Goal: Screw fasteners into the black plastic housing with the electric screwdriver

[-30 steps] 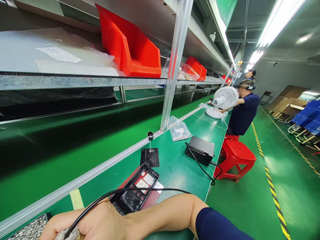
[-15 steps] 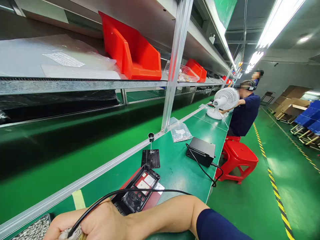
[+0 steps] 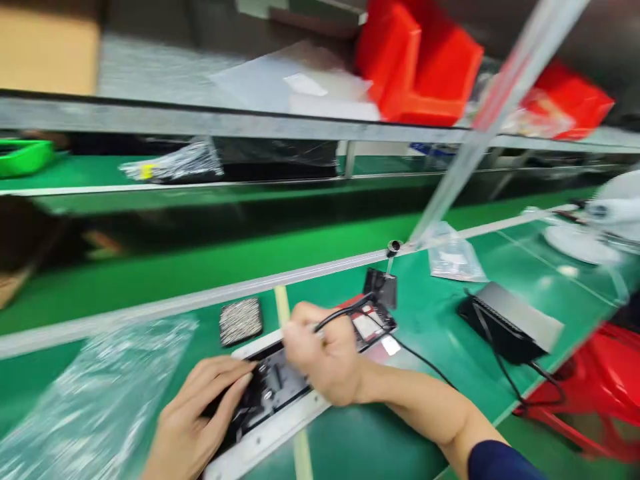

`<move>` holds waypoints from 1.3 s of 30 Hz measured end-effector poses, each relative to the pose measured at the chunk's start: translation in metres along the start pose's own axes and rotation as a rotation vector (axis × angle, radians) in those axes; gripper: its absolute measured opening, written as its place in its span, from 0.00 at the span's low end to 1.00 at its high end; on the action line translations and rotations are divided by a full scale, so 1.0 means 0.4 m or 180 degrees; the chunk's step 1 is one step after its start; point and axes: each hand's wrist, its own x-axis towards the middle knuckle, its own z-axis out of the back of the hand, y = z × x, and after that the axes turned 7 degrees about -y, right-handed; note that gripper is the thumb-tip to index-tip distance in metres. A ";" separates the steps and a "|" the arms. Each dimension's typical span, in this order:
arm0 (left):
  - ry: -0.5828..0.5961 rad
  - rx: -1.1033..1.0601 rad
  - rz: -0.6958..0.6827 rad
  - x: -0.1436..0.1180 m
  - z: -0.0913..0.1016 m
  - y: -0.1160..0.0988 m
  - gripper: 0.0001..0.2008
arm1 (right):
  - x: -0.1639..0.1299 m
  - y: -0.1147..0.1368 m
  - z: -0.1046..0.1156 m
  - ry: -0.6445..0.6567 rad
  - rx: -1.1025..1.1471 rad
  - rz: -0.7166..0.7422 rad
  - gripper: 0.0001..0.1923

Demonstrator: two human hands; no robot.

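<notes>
The picture is motion-blurred. My right hand [image 3: 323,357] is closed around a corded tool whose black cable [image 3: 350,310] arcs off to the right, and it hovers over a long black plastic housing [image 3: 280,387]. My left hand [image 3: 200,413] rests on the housing's near left end, fingers pressed on it. The housing lies in a pale tray-like fixture [image 3: 280,427] on the green bench [image 3: 400,413]. Its far end with a white label [image 3: 370,327] lies over a red pad.
A small tray of screws [image 3: 241,320] sits just behind the hands. Clear plastic bags [image 3: 95,393] lie at the left. A black box [image 3: 510,323] with cables, a small bag [image 3: 453,260] and a fan base [image 3: 580,243] stand to the right. Red bins [image 3: 425,67] sit on the shelf above.
The view has swung sharply left and down. My left hand and the whole housing have come into view. My right hand still grips the corded tool, now over the housing.
</notes>
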 end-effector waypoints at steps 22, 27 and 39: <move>-0.0012 -0.0071 0.0430 0.003 -0.003 -0.019 0.09 | -0.006 -0.018 0.015 0.0048 0.0738 -0.0268 0.20; -0.0031 -0.0076 0.0415 0.005 -0.003 -0.021 0.08 | -0.008 -0.014 0.013 0.0008 0.0768 -0.0236 0.20; -0.0016 -0.0085 0.0435 0.000 -0.003 -0.019 0.07 | -0.001 -0.004 0.009 -0.0087 0.0689 -0.0237 0.22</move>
